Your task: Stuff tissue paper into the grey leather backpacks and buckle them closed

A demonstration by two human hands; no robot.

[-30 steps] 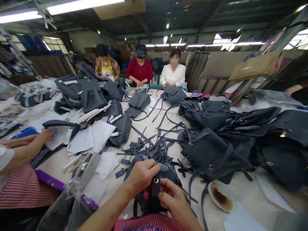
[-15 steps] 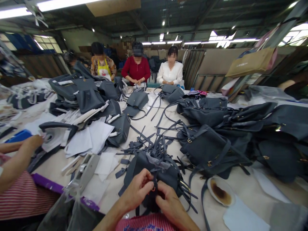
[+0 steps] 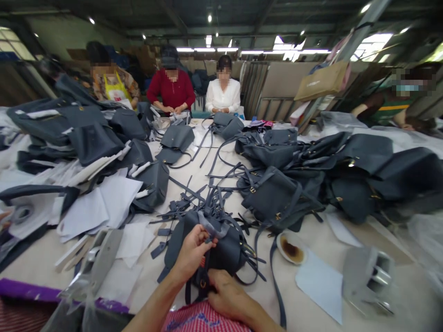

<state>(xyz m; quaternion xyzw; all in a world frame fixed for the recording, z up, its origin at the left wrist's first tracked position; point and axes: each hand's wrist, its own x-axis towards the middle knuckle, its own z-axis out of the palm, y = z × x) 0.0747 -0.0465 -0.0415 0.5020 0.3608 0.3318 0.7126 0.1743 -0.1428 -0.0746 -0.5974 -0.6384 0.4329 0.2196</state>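
A dark grey-blue leather handbag point(image 3: 228, 244) lies in front of me, its handle wrapped in clear plastic point(image 3: 212, 226). Above its near side, my left hand point(image 3: 189, 251) pinches a dark strap point(image 3: 205, 265) between thumb and fingertips. Red-orange marks show on the strap just below those fingers. Lower down, close to my apron, my right hand point(image 3: 230, 293) is curled around the strap's lower part, beside a small gold buckle point(image 3: 203, 284). Its fingertips are partly hidden. Many loose dark straps point(image 3: 211, 200) lie heaped behind the bag.
More dark bags are piled at left point(image 3: 93, 143) and right point(image 3: 280, 198). White paper sheets point(image 3: 85, 212) lie left; a stained dish point(image 3: 290, 248) and a grey tape dispenser point(image 3: 367, 276) stand right. Several people sit across the table, one in a white blouse point(image 3: 223, 94).
My view has turned right, bringing the right-hand dispenser into sight. My hands have moved apart along the strap, the left one up and the right one down.
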